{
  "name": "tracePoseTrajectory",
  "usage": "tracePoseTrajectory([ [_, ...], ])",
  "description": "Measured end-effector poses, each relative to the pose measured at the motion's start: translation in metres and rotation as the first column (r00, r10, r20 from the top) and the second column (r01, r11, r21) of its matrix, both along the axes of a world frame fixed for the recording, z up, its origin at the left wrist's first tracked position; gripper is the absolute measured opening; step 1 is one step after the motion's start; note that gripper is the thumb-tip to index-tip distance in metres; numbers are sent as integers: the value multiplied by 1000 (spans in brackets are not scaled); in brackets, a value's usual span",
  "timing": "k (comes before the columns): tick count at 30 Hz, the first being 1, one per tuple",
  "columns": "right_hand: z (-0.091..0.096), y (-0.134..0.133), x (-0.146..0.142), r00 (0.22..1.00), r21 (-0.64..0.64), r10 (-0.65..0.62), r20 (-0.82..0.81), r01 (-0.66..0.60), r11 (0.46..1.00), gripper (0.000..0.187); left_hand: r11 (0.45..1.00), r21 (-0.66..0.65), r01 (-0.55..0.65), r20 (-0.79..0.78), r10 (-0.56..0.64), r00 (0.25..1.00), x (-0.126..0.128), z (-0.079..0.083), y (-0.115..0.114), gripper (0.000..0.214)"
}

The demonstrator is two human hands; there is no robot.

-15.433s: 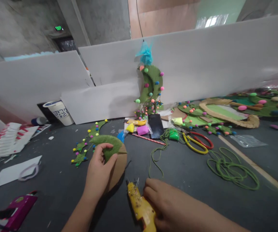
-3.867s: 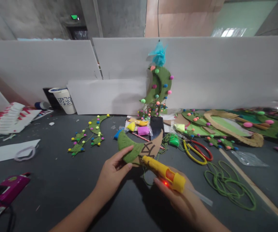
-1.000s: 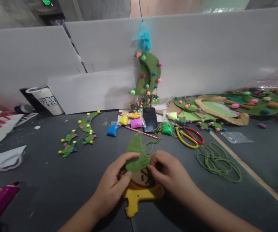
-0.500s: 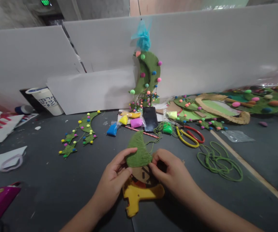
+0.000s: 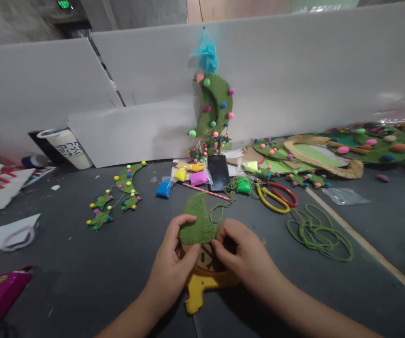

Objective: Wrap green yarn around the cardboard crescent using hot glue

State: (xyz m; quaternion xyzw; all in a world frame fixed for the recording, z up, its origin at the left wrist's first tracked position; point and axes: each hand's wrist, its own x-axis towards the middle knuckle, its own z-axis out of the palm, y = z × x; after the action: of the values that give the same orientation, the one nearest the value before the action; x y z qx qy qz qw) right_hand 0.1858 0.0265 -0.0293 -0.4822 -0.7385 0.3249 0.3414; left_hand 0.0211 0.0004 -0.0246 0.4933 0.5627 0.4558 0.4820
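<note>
Against white boards (image 5: 276, 70), a dark table (image 5: 82, 277) is seen. The half-wrapped crescent (image 5: 198, 223), by which the glue gun (image 5: 204, 283) is partly hidden, is clasped between the left hand's (image 5: 174, 258) thumb and fingers. At its right edge, yarn (image 5: 231, 188) is apparently pinched by the right hand (image 5: 243, 249).

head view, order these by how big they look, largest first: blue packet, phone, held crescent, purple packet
1. Held crescent, even partly covered
2. Phone
3. Blue packet and purple packet: too alike to rank
</note>
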Motion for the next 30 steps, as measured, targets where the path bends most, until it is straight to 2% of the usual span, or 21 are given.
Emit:
tracePoseTrajectory([
  [9, -4, 0, -3, 1000, 11, -22, 8, 22, 1000, 15, 1000, -12, -18, 11, 18, 1000, 0, -2, -1, 38],
  [11, -3, 1, -2, 1000, 6, -26, -6, 26, 1000, 15, 1000, -3, 1, 64, 0, 998, 1, -1, -2, 50],
  [15, 3, 3, 1, 996, -22, -47, -71, 46, 999, 16, 1000, 17, 12, 272, -16, 962, 2, 3, -1, 81],
  [17, 5, 5, 3, 992, -46, -69, -103, 65, 997, 16, 999, 48, -7, 316, -9, 949, -3, 3, 2, 72],
  [19, 7, 7, 5, 988, -57, -95, -121, 89, 994, 16, 993, 52, -107, 244, 91, 966, -11, 2, 7, 34],
  [20, 7, 8, 6, 987, -54, -105, -124, 99, 994, 16, 989, 46, -139, 190, 128, 973, -15, 1, 9, 21],
  [21, 7, 9, 7, 985, -45, -114, -126, 109, 993, 16, 987, 16, -162, 159, 157, 975, -19, 0, 11, 18],
  [23, 7, 10, 9, 984, -19, -123, -127, 121, 992, 16, 989, -33, -147, 145, 150, 978, -24, -2, 15, 19],
  [26, 7, 11, 9, 985, 15, -126, -122, 128, 992, 16, 996, -80, -44, 184, 58, 981, -24, -1, 16, 22],
  [30, 5, 9, 5, 986, 51, -108, -125, 115, 992, 15, 1000, -22, 4, 183, 0, 983, -16, 2, 11, 34],
])
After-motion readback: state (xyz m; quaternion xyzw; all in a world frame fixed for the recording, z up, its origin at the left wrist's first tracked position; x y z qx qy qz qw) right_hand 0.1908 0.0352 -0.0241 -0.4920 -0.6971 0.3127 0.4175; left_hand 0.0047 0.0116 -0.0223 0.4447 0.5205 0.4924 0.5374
